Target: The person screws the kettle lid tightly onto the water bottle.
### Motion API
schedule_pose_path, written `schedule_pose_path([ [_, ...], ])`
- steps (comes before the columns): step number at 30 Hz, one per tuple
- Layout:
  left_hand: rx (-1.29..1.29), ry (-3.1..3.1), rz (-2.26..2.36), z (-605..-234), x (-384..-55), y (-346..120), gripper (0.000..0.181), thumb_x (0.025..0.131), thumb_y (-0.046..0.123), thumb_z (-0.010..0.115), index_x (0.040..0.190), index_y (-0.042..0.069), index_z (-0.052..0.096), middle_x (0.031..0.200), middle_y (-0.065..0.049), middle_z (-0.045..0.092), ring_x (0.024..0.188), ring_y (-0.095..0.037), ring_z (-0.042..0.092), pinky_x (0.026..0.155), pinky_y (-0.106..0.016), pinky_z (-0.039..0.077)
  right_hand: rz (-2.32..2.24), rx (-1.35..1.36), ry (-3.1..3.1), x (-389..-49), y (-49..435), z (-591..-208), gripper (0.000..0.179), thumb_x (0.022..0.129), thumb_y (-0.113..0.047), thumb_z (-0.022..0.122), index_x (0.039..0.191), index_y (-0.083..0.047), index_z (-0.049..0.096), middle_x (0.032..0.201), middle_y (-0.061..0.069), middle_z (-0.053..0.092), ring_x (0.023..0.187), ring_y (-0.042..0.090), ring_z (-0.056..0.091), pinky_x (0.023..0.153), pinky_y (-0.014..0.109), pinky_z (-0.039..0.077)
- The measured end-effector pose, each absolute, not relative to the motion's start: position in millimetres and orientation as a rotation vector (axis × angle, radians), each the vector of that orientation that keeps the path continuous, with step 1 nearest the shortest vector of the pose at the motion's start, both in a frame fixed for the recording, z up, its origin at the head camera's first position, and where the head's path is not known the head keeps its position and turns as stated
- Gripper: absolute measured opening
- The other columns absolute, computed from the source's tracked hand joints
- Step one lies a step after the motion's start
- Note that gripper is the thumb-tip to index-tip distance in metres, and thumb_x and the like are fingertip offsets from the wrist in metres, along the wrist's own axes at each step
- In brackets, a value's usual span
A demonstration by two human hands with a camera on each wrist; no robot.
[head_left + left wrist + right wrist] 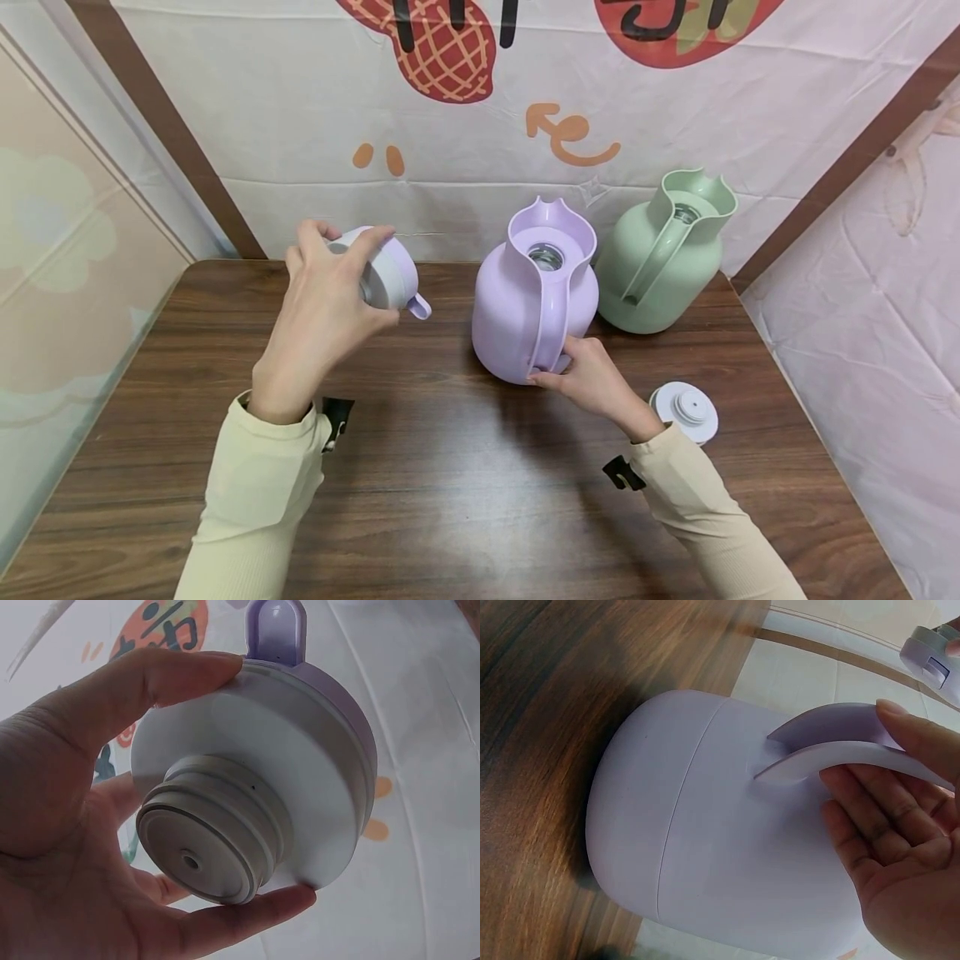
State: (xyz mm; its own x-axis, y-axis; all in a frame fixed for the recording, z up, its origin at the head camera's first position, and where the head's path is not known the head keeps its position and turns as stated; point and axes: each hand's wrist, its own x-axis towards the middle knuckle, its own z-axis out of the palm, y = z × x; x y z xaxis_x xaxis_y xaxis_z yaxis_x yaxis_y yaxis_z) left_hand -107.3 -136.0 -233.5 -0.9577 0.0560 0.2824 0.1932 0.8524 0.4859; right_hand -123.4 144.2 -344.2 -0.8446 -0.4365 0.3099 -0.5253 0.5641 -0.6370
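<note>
My left hand [318, 312] holds a lilac-and-grey jug lid [396, 271] above the left side of the table, thumb and fingers around its rim. In the left wrist view the lid's threaded grey plug [199, 851] faces the camera, and a lilac tab [276, 630] sticks out at the top. A lilac vacuum jug [502, 312] stands upright on the table with its mouth uncovered. My right hand [600, 379] grips the lower part of its handle [840, 757], thumb on one side and fingers on the other.
Just right of the lilac jug stands a green vacuum jug [656, 258], also without a lid. A white lid [686, 412] lies plug up on the wooden table [450, 500] beside my right wrist. A printed cloth [300, 150] hangs behind the table's back edge.
</note>
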Motion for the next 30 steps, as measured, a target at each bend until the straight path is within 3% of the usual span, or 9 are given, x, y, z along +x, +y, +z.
schedule_pose_path([
  [8, -0.22, -2.714, -0.798, -230, -111, -133, 0.069, 0.06, 0.0, 0.073, 0.124, 0.014, 0.052, 0.12, -0.028, 0.024, 0.105, -0.046, 0.027, 0.082, -0.055, 0.034, 1.132, 0.816, -2.685, -124, 143, -343, 0.028, 0.067, -0.011, 0.08, 0.089, -0.002, 0.065, 0.082, 0.009, 0.068, 0.077, 0.021, 0.062, 0.066, 0.04, 0.049],
  [23, -0.247, -2.747, -0.799, -220, -116, -125, 0.073, 0.063, 0.004, 0.075, 0.13, 0.017, 0.049, 0.122, -0.027, 0.022, 0.108, -0.045, 0.025, 0.083, -0.055, 0.035, 1.135, 0.822, -2.687, -125, 143, -343, 0.029, 0.067, -0.011, 0.08, 0.091, -0.003, 0.065, 0.083, 0.008, 0.068, 0.078, 0.02, 0.062, 0.066, 0.034, 0.048],
  [30, -0.258, -2.696, -0.824, -216, -117, -121, 0.071, 0.062, 0.001, 0.073, 0.127, 0.016, 0.05, 0.121, -0.026, 0.023, 0.108, -0.044, 0.026, 0.085, -0.053, 0.034, 1.13, 0.823, -2.686, -124, 144, -343, 0.03, 0.067, -0.011, 0.08, 0.091, -0.002, 0.065, 0.084, 0.009, 0.068, 0.08, 0.022, 0.063, 0.067, 0.039, 0.049],
])
